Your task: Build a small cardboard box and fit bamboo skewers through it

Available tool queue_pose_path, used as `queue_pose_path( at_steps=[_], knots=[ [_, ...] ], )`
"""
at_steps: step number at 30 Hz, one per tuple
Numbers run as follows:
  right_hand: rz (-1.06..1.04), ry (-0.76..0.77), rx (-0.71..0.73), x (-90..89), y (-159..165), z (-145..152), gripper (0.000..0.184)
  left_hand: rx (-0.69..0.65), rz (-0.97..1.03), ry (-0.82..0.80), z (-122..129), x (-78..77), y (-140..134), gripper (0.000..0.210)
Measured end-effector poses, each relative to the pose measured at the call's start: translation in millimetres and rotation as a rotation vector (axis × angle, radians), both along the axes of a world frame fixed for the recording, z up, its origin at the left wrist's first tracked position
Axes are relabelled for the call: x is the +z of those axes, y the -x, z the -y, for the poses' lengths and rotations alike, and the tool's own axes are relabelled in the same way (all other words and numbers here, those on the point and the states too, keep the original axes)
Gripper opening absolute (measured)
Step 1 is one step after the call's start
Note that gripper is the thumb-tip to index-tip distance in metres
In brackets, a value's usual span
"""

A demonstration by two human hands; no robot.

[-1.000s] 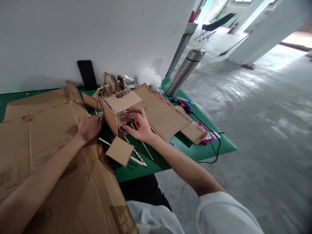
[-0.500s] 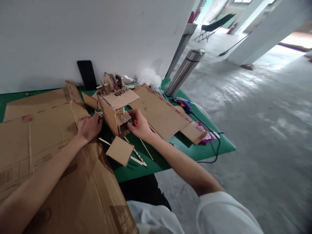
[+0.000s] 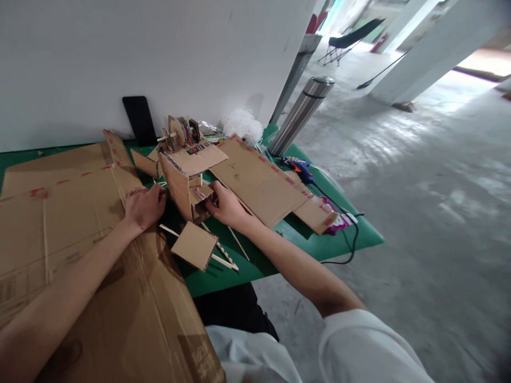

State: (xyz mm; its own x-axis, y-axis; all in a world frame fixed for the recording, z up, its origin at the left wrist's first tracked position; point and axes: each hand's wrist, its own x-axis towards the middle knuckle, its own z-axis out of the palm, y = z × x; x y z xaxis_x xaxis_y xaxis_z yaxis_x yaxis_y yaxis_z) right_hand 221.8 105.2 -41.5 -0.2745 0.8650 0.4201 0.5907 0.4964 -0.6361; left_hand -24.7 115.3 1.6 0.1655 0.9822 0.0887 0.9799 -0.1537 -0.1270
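A cardboard model (image 3: 178, 186) stands on the green table, with a round cardboard wheel (image 3: 176, 133) on a stick at its top. My right hand (image 3: 227, 206) is closed at the model's open right side, its fingertips on a small cardboard piece (image 3: 203, 192) there. On the left, my left hand (image 3: 146, 207) rests by the edge of a large cardboard sheet (image 3: 75, 223) with its fingers curled; whatever they may hold is hidden. Nearer to me, a square of cardboard (image 3: 195, 246) lies across a thin stick, beside a striped pencil (image 3: 227, 256).
A glue gun (image 3: 297, 169) with a black cord lies to the right, near a steel flask (image 3: 301, 114). Flat cardboard (image 3: 259, 181) lies behind my right hand. A black phone (image 3: 139, 119) leans on the wall, and white string (image 3: 242, 126) is heaped at the back.
A red-orange bit seen at my right fingers is now out of sight. Both hands keep nearly the same places, and the whole view has shifted slightly.
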Motion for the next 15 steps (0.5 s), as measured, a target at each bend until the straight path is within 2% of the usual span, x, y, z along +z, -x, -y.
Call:
queue_pose_path(
  at_steps=[15],
  knots=[
    [0.051,0.059,-0.028,2.2,-0.5,0.5,0.025,0.004,-0.014,0.028,0.2,2.7,-0.3,0.039]
  ],
)
